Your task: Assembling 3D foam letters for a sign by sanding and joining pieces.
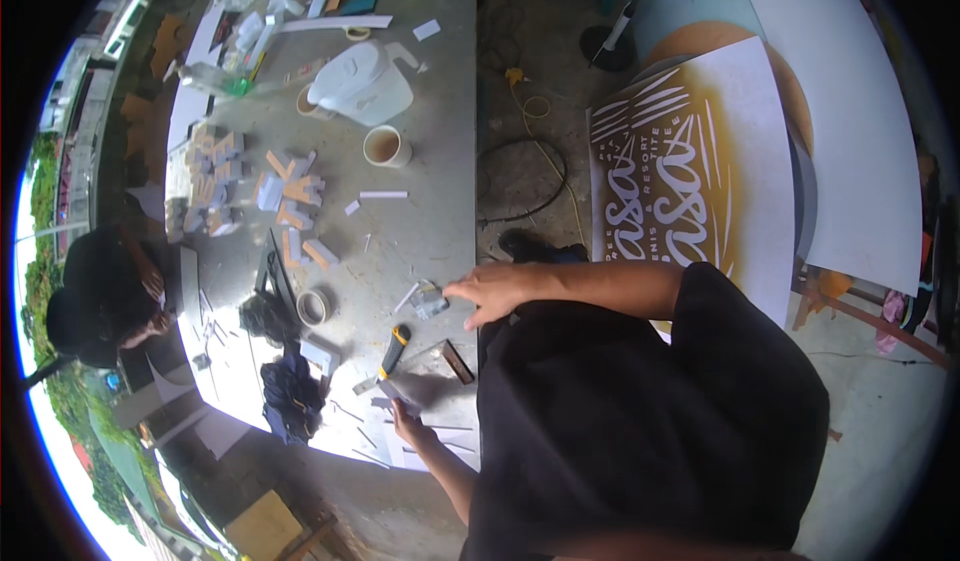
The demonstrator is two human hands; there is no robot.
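Note:
My left hand [407,423] is closed on a small pale flat piece [384,397] at the near edge of the table [430,231]. Just beyond it lies a yellow-and-black utility knife [396,349], and a dark narrow bar [459,363] is close by. My right hand [492,293] reaches over the table's edge with its fingers apart and nothing in them. Beside its fingertips sits a small clear, shiny packet or container [429,302], its contents too blurred to make out. Thin white strips [430,443] lie under and around my left hand.
A tape roll [313,308], dark crumpled cloth [290,398], several white-and-brown cut pieces [290,196], a cup of brown liquid [386,148] and a translucent jug [362,83] stand on the table. Another person [85,296] works across it. A printed panel [690,181] leans at right.

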